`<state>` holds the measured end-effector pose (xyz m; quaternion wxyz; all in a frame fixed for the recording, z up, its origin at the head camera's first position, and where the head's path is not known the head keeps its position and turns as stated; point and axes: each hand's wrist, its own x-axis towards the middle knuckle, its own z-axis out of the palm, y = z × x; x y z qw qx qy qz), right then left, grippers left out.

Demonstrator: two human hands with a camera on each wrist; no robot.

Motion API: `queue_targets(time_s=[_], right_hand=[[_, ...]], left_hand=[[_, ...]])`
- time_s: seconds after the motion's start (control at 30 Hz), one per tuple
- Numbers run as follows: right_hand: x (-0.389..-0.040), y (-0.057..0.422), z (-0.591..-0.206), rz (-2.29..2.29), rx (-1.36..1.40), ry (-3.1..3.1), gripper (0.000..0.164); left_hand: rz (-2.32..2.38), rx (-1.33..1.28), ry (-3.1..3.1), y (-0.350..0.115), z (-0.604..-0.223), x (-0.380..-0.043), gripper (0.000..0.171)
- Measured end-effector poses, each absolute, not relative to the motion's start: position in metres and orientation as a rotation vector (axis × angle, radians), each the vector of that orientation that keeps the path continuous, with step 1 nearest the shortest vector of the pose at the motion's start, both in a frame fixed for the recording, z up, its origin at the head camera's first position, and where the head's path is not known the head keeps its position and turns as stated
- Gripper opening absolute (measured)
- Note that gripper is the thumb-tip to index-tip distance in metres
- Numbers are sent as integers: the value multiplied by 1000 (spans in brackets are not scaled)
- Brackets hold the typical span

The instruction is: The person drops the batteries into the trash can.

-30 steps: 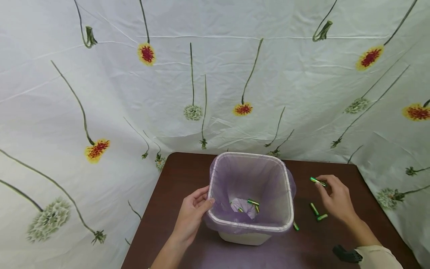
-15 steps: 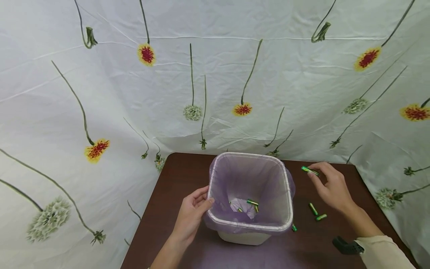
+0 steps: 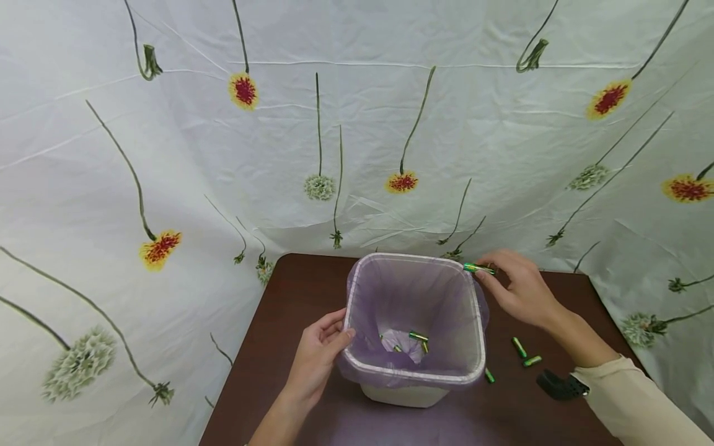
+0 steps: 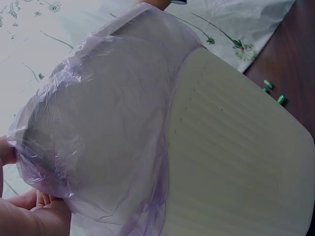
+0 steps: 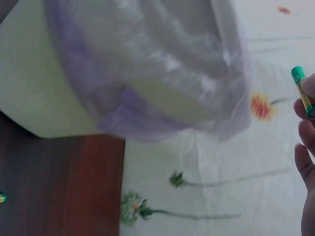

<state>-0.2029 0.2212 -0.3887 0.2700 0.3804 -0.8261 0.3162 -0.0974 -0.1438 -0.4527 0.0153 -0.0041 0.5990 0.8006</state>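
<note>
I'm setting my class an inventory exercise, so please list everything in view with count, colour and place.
Table: 1, dark brown, under the bin
Flowered cloth: sheet count unclear, white with green, yellow and red print, behind and beside the table
Bin: 1, off-white, standing on the table
Liner: 1, sheer purple, inside the bin and folded over its rim
Loose batteries: 3, green and gold, on the table right of the bin
Binned batteries: at least 3, green and gold, at the bin's bottom
Held battery: 1, green and gold, by the bin's far right corner
Black object: 1, black, near the cuff
Sleeve: 1, cream, right forearm
Left hand: 1, bare, gripping the bin's left rim
Right hand: 1, bare, pinching the held battery
</note>
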Motion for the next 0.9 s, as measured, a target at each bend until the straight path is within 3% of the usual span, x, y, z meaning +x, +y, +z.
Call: queue_targets(time_s=[0.5,0.9], right_hand=[[-223,167,-364,776,1325,-2219,21],[-225,175,-361,822,1296,-2281,37]], left_hand=[[2498,-46,1855,-143,-453,-97,45],[2504,-41,1850,-143,-452,-97,46]])
